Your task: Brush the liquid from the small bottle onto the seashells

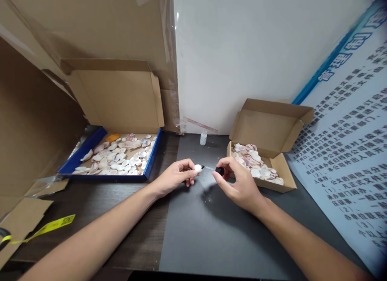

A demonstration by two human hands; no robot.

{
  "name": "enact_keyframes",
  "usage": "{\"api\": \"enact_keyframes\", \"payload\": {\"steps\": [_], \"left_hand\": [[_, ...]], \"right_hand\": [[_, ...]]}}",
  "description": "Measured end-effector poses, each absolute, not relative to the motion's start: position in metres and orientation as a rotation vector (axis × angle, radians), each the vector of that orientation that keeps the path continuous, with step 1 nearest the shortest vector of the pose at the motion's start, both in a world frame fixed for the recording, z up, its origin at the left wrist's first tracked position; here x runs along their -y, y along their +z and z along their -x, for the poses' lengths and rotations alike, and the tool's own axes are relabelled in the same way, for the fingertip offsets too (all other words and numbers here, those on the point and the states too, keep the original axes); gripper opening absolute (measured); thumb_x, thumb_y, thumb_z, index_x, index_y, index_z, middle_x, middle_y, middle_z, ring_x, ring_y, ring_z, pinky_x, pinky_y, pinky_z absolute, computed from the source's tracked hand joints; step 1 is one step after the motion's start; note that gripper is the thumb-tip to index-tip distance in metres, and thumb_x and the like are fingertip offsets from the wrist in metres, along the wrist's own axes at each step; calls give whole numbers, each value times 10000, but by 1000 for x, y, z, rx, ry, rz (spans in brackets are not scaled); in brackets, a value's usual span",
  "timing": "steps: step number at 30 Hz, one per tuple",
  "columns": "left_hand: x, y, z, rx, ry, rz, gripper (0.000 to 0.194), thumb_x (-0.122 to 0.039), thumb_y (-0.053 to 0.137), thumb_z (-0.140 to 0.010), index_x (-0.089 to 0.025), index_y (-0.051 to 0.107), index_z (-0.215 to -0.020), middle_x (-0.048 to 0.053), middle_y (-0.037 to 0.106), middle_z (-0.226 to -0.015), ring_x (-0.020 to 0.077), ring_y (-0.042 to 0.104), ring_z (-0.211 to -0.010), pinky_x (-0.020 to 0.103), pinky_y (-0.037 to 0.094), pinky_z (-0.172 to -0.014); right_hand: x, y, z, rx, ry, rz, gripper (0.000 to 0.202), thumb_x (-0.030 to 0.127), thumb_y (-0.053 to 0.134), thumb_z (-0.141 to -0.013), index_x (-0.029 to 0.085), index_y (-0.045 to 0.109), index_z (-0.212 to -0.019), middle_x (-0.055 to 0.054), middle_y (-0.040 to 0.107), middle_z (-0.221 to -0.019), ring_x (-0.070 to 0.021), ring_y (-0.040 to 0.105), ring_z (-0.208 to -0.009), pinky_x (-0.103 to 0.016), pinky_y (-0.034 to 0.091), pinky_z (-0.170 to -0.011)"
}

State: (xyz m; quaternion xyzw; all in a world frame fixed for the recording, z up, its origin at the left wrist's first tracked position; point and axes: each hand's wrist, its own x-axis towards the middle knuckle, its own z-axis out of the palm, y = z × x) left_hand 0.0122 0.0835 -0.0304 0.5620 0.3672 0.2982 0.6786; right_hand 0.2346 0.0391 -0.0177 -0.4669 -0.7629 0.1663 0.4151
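Observation:
My left hand pinches a small white seashell between thumb and fingers, above the dark mat. From the right, my right hand grips the black cap of a brush applicator. A thin clear stem runs leftward from that cap, and its dark brush tip meets or nearly meets the shell's right edge; contact is hard to tell. Behind both hands, a small clear bottle without a cap stands upright on the mat.
A blue-edged cardboard box on the left, lid raised, holds many shells. Another open cardboard box with shells stands right, close behind my right hand. The dark grey mat covers part of the wooden table. A yellow strap lies at the left.

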Motion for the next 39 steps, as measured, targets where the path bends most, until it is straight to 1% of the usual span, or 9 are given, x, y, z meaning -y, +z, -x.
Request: {"api": "enact_keyframes", "payload": {"steps": [6,11,17,23,31,39], "left_hand": [[-83,-30,-12,-837,665,-1267,306,-394,728,-788,-138,565,-832,-6,603,-619,87,536,-565,196,426,-537],[-84,-28,-14,-857,676,-1262,311,-394,731,-778,-141,553,-813,-19,580,-609,78,515,-554,188,401,-529],[-83,-29,-13,-855,685,-1233,318,-403,728,-776,-152,534,-811,-32,552,-593,78,497,-539,189,377,-521],[-83,-31,-13,-853,682,-1243,318,-404,730,-776,-149,544,-813,-18,570,-642,76,495,-540,194,375,-523],[-85,-35,-11,-849,671,-1261,288,-378,713,-796,-147,542,-822,-8,578,-665,76,501,-549,194,385,-535],[-83,-32,-11,-866,660,-1268,277,-380,698,-808,-149,545,-826,-22,540,-600,81,489,-548,187,375,-532]], "right_hand": [[-39,-20,-236,1897,476,1131,108,273,576,-910,211,525,-983,14,548,-740,-128,548,-649,-250,455,-619],[-40,-20,-235,1918,437,1171,123,259,612,-880,210,521,-946,27,528,-716,-111,516,-595,-244,431,-589],[-39,-20,-236,1916,471,1126,107,267,583,-901,212,522,-969,16,541,-740,-123,539,-633,-247,442,-610],[-40,-20,-235,1918,433,1159,124,255,611,-875,210,514,-939,23,531,-732,-111,521,-591,-244,429,-584],[-39,-21,-236,1923,474,1114,103,266,563,-912,212,522,-990,19,535,-718,-122,532,-632,-239,440,-599],[-39,-19,-234,1935,445,1152,128,266,591,-886,204,531,-982,20,541,-719,-116,535,-591,-245,432,-577]]}}
